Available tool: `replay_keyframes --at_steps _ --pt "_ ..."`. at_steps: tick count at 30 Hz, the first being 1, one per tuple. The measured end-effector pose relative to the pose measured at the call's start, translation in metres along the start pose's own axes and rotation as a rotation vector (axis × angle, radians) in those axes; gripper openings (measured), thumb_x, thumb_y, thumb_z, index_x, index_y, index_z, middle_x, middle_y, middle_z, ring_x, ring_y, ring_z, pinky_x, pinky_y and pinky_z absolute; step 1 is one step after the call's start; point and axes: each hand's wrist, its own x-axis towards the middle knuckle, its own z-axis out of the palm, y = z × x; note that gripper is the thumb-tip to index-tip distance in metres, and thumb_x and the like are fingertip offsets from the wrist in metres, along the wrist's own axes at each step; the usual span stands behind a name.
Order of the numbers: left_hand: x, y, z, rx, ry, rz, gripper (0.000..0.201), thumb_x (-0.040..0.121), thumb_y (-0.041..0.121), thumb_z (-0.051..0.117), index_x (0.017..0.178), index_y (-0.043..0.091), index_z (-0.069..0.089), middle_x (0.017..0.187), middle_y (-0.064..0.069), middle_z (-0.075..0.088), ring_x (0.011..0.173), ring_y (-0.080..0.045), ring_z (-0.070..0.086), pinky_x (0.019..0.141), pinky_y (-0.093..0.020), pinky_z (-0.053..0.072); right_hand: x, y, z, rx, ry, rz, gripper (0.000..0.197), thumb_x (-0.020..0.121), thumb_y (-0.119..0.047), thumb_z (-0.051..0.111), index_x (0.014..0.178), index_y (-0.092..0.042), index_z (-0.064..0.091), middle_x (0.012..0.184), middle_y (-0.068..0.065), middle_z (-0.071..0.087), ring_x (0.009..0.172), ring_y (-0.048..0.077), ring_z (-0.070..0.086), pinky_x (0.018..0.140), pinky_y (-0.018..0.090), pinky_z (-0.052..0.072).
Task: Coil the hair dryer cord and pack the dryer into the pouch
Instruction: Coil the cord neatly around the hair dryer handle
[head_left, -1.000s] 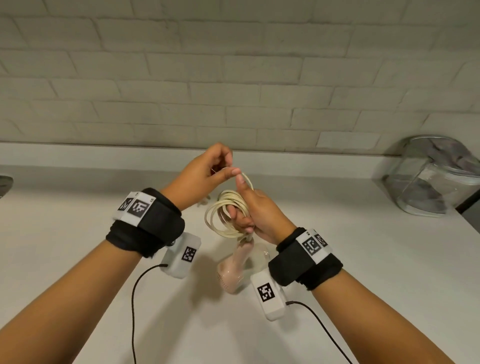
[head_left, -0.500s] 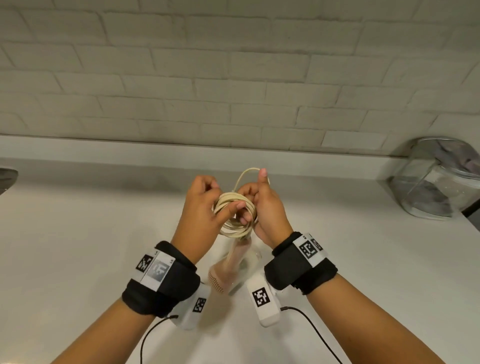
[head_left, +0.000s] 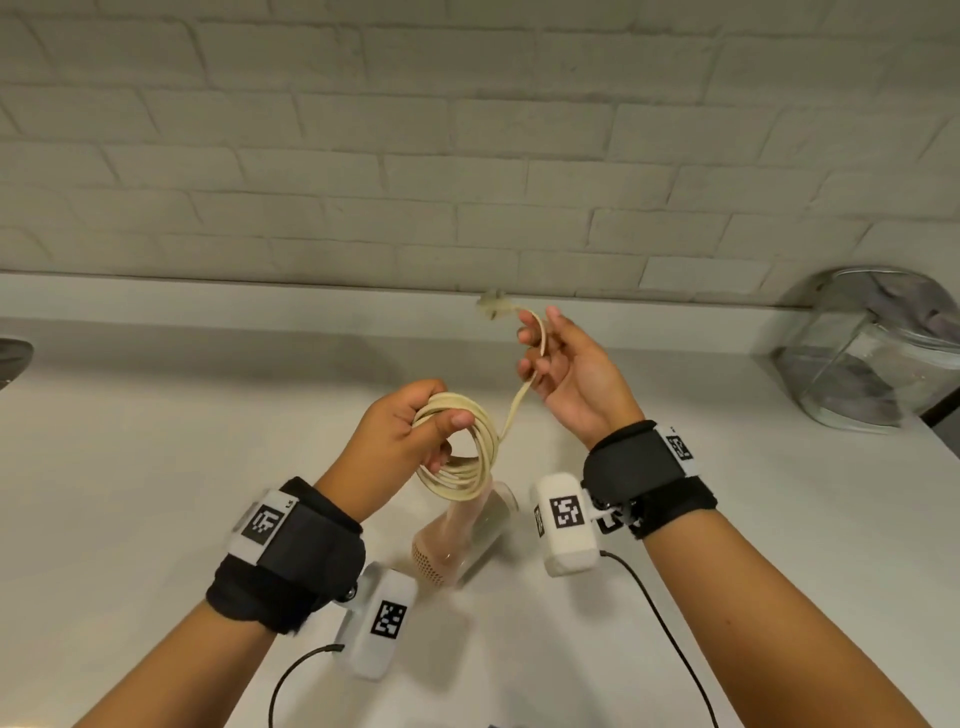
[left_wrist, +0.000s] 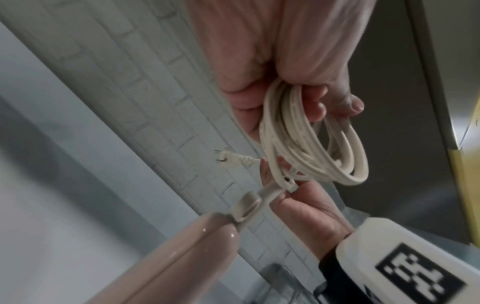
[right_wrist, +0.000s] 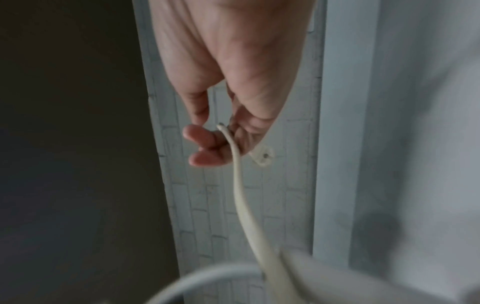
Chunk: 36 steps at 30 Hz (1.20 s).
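Observation:
My left hand (head_left: 415, 431) grips a cream cord coil (head_left: 467, 452) of several loops, thumb over the top; the same coil (left_wrist: 311, 139) fills the left wrist view. Below it hangs the pink hair dryer (head_left: 447, 540), whose handle (left_wrist: 182, 253) points down toward the counter. My right hand (head_left: 566, 374) is up and to the right, fingers curled round the free cord end (head_left: 540, 338). The plug (head_left: 493, 306) sticks out past the fingertips toward the wall. In the right wrist view the cord (right_wrist: 239, 176) runs from the fingers down to the coil.
A clear pouch (head_left: 878, 348) with grey cloth inside stands at the back right against the brick wall. The white counter (head_left: 156, 467) stretches to both sides. A dark object (head_left: 13, 358) shows at the far left edge.
The hands were together on the coil; now my right hand has moved up and right, drawing out the plug end, while my left hand alone holds the coil.

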Motion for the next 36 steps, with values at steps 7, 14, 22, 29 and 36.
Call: replay_keyframes --at_steps 7,14,22,29,36 --pt "0.0 0.001 -0.004 0.047 -0.034 0.038 0.021 0.072 0.047 0.055 0.062 0.028 0.053 0.045 0.005 0.052 0.046 -0.013 0.051 0.052 -0.019 0.045 0.014 -0.027 -0.014 -0.388 0.096 -0.15 0.026 0.097 -0.023 0.04 0.116 -0.01 0.051 0.064 0.001 0.057 0.034 0.005 0.025 0.035 0.017 0.021" --pt "0.009 -0.005 0.0 0.145 0.114 0.117 0.027 0.082 0.046 0.044 0.069 0.023 0.048 0.062 0.005 0.057 0.047 -0.007 0.052 0.051 -0.029 0.047 0.005 -0.014 0.002 -1.264 -0.426 -0.037 0.023 0.083 -0.011 0.064 0.106 -0.016 0.069 0.094 0.018 0.073 0.073 0.005 0.058 0.079 0.02 0.046" --pt "0.016 -0.017 0.0 0.15 0.158 0.094 0.022 0.092 0.028 0.042 0.073 0.02 0.05 0.088 -0.001 0.04 0.059 0.004 0.053 0.054 -0.008 0.043 0.009 -0.008 0.0 -0.99 -0.559 0.078 0.024 0.08 -0.006 0.059 0.102 -0.006 0.067 0.077 -0.007 0.07 0.068 0.003 0.054 0.073 0.014 0.045" --pt "0.024 -0.018 -0.007 0.102 0.103 -0.04 0.022 0.091 0.034 0.039 0.076 0.024 0.051 0.089 0.002 0.047 0.08 0.0 0.05 0.071 -0.004 0.037 0.007 0.008 0.001 -0.786 -0.562 0.17 0.034 0.077 -0.04 0.058 0.095 -0.012 0.066 0.099 0.018 0.047 0.082 0.024 0.042 0.074 0.029 0.03" --pt "0.028 -0.021 0.002 -0.129 0.084 -0.25 0.047 0.083 0.054 0.047 0.102 0.013 0.058 0.1 -0.01 0.065 0.094 -0.023 0.062 0.087 -0.037 0.048 -0.006 0.014 0.017 -0.941 -0.656 0.216 0.055 0.066 -0.006 0.077 0.116 -0.008 0.052 0.102 0.006 0.062 0.096 0.017 0.061 0.082 0.023 0.052"
